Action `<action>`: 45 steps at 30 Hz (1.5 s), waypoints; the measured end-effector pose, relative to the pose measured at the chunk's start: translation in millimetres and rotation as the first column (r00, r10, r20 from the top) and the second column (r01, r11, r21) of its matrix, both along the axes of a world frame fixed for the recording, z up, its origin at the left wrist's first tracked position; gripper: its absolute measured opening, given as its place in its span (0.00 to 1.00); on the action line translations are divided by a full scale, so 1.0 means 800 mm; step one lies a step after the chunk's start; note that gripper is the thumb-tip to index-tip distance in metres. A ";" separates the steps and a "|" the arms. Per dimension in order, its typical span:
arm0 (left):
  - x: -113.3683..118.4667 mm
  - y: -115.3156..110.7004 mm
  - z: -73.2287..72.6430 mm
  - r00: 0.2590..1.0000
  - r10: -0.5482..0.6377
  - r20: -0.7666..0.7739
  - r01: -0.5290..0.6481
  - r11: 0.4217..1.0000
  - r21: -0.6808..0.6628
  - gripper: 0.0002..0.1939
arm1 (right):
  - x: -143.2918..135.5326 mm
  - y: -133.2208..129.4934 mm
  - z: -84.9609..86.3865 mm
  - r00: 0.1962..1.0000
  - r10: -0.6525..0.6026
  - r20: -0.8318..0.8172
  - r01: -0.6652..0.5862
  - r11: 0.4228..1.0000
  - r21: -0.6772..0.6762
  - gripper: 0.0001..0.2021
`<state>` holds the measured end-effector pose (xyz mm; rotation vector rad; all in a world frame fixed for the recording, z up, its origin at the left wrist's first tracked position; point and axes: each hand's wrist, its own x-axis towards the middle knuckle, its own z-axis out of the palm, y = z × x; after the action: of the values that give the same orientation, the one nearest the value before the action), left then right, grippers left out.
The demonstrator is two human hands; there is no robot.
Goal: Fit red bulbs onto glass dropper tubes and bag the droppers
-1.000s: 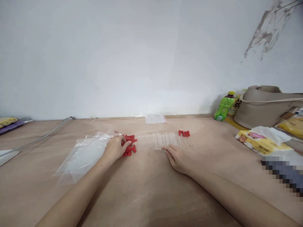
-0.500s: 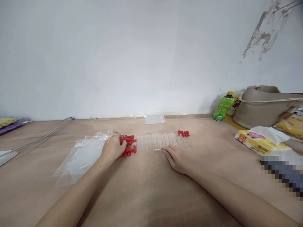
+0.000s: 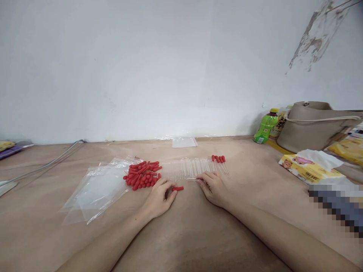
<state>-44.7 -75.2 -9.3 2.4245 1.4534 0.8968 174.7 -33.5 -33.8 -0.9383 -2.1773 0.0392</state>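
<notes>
Between thumb and fingertips, my left hand [image 3: 161, 197] pinches a red rubber dropper bulb [image 3: 178, 188], its free end pointing right. My right hand [image 3: 211, 187] is closed on a clear glass dropper tube [image 3: 191, 179], whose end sticks out to the left. A gap separates the bulb from the tube. Behind both hands lies a row of loose glass tubes [image 3: 181, 169]. At that row's right end, several droppers with red bulbs [image 3: 218, 158] fitted lie side by side. A pile of red bulbs [image 3: 143, 175] sits just beyond my left hand.
Clear zip bags [image 3: 96, 189] lie flat left of the pile, and a small bag [image 3: 185, 142] rests by the wall. To the right are a green bottle [image 3: 266, 126], a beige bag [image 3: 309, 128] and a tissue pack [image 3: 310, 168]. A grey cable [image 3: 56, 162] crosses the left side.
My left hand has moved from the pile toward me and to the right, carrying one red bulb. My right hand stays nearly in place with the glass tube.
</notes>
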 end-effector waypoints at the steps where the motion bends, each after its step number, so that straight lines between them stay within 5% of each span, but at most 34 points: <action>1: 0.000 0.000 -0.002 1.000 -0.004 0.007 0.004 1.000 0.008 0.09 | 0.000 0.000 0.000 1.000 0.004 0.004 -0.004 1.000 0.001 0.09; 8: 0.006 0.013 -0.006 0.995 -0.102 0.013 0.102 0.995 -0.010 0.08 | -0.002 -0.006 0.004 0.996 0.055 0.066 -0.057 0.998 0.021 0.08; 16: 0.007 0.013 -0.003 0.982 -0.062 0.177 0.070 0.997 -0.034 0.07 | -0.002 -0.010 0.007 0.992 0.109 0.060 -0.110 0.994 0.018 0.08; 32: 0.007 0.006 -0.003 0.970 -0.175 0.168 0.192 0.978 -0.088 0.09 | -0.001 -0.014 0.023 0.967 0.207 0.148 -0.195 0.976 -0.095 0.09; 41: 0.007 0.004 -0.006 0.981 -0.151 0.122 0.158 0.986 -0.052 0.09 | -0.006 -0.013 0.013 0.971 0.108 0.214 -0.131 0.986 0.099 0.11; 45: 0.006 0.004 -0.006 0.985 -0.143 0.098 0.147 0.989 -0.028 0.08 | -0.005 -0.013 0.015 0.965 0.158 0.211 -0.177 0.981 0.077 0.11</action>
<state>-39.9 -72.0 -14.1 2.3900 1.2319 0.9326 170.4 -44.3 -21.5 -0.7288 -2.4210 -0.0830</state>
